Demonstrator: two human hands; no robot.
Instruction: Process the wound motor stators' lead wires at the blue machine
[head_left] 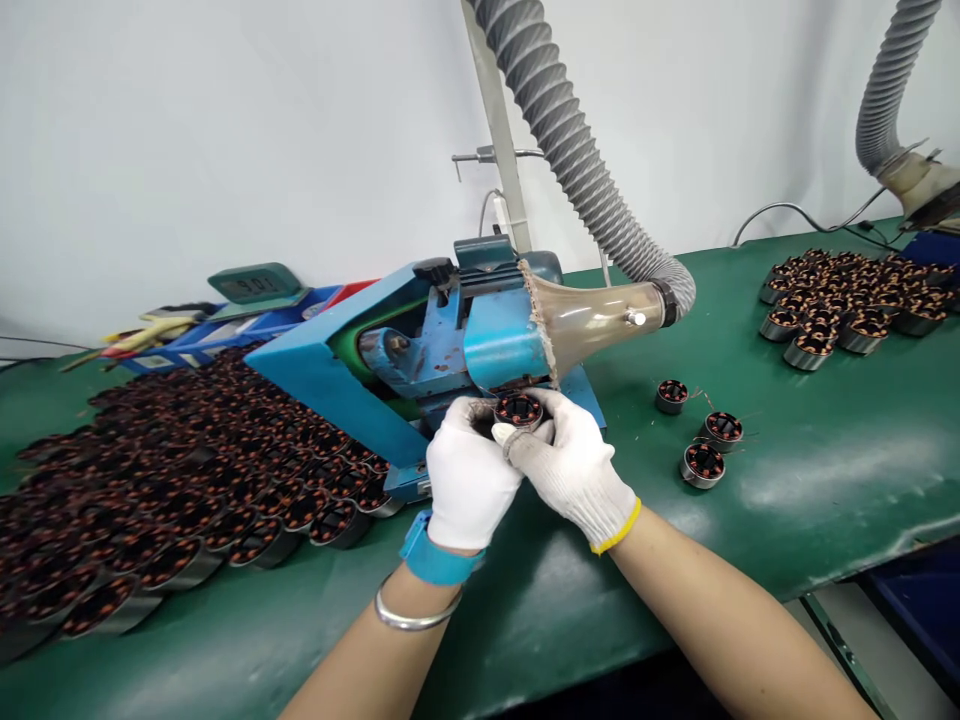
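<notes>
Between my two gloved hands is a motor stator, a metal ring with copper windings facing up. My left hand, with a blue wrist strap and a silver bangle below it, grips the ring's left side. My right hand, in a white knit glove with a yellow cuff, closes around the right side, thumb across the near rim. The stator is right at the front of a blue grinding machine, below its hood; whether it touches the machine is hidden.
Many stators crowd the green table at left. Three loose stators lie right of my hands, with another group farther back. A grey ribbed hose joins the machine's clear funnel. Behind are blue bins and a digital display.
</notes>
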